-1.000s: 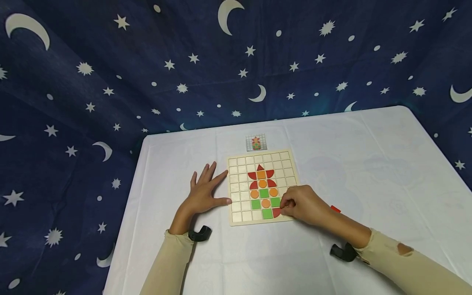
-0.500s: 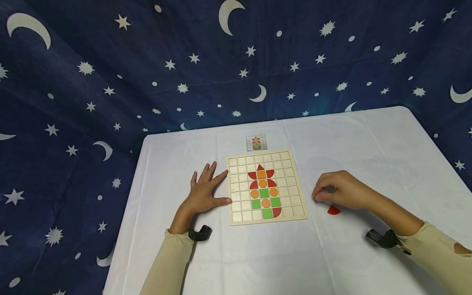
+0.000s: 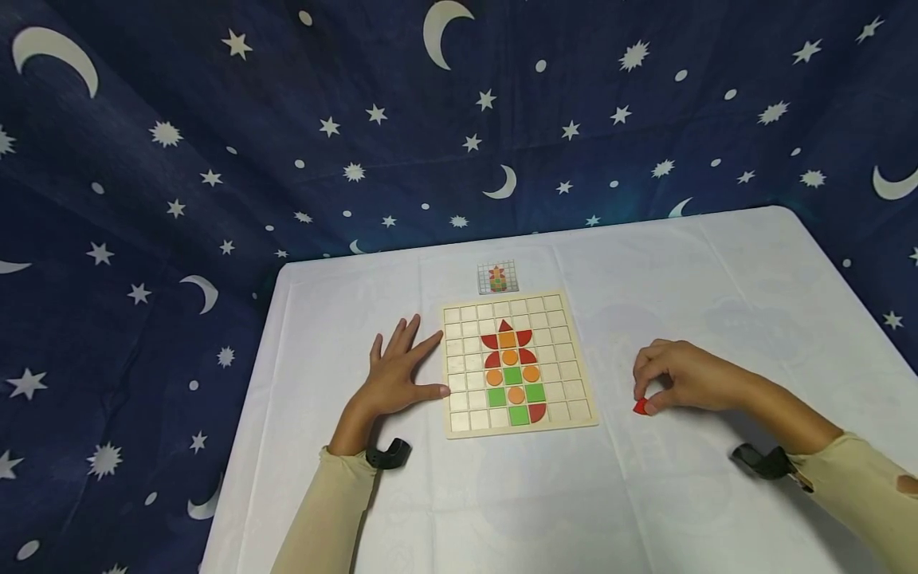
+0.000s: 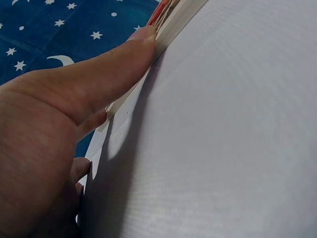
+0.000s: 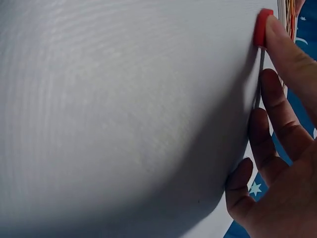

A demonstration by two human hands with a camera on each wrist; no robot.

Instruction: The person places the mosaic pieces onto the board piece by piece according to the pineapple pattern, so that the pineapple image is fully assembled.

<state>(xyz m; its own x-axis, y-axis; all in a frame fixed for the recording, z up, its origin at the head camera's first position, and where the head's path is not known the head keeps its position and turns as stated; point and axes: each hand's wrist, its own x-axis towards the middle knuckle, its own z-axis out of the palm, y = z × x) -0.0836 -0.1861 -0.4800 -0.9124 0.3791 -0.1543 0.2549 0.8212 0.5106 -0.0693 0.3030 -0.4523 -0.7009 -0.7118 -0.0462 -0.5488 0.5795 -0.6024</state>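
A square wooden grid board [image 3: 468, 401] lies on the table, bearing red, orange and green flat pieces in a plant-like figure. At its lower end a red quarter-circle piece [image 3: 537, 412] sits right of a green square [image 3: 519, 415]. My left hand [image 3: 397, 376] rests beside the board with fingers spread, thumb and index tips at its left edge; the left wrist view shows the thumb [image 4: 114, 74] against that edge. Right of the board, my right hand [image 3: 684, 376] pinches another red quarter-circle piece [image 3: 641, 406] between thumb and fingers. The right wrist view shows this red piece [image 5: 260, 29] edge-on at the thumb tip.
A small pattern card [image 3: 497, 277] with a matching coloured figure lies just beyond the board. White cloth covers the table [image 3: 531, 502]. Behind it hangs a dark blue curtain [image 3: 402, 96] with moons and stars.
My right hand has left the board's lower right corner, moved right and taken hold of the loose red piece there. The left hand has stayed in place.
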